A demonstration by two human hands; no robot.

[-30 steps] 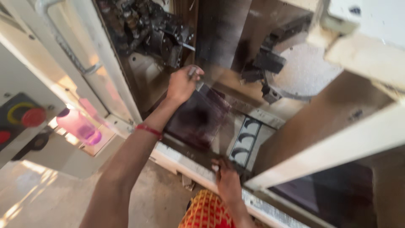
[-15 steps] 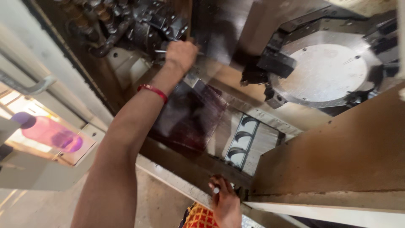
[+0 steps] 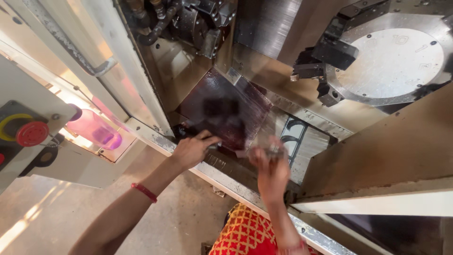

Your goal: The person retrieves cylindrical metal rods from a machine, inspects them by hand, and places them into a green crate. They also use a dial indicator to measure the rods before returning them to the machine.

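My left hand [image 3: 191,151] is low at the front sill [image 3: 222,177] of an open metal-cutting machine. Its fingers are curled around a small grey metal part [image 3: 213,146] that shows only by the thumb. A red thread band [image 3: 144,192] circles that wrist. My right hand [image 3: 270,174] is raised just to the right, motion-blurred, pinching a small grey metal piece [image 3: 274,152] at its fingertips. Both hands hover over the lower edge of a dark sloped cover [image 3: 226,111] inside the machine.
A chuck with hoses [image 3: 203,21] sits at the top, and a round tool turret [image 3: 394,61] with black tool blocks at the upper right. On the left are the sliding door's handle [image 3: 96,71], a pink bottle [image 3: 94,131] and a red stop button [image 3: 32,133]. The concrete floor [image 3: 188,222] lies below.
My left hand has pulled back from the chuck at the top down to the front sill. My right hand has lifted off the sill with a small piece. The view has shifted.
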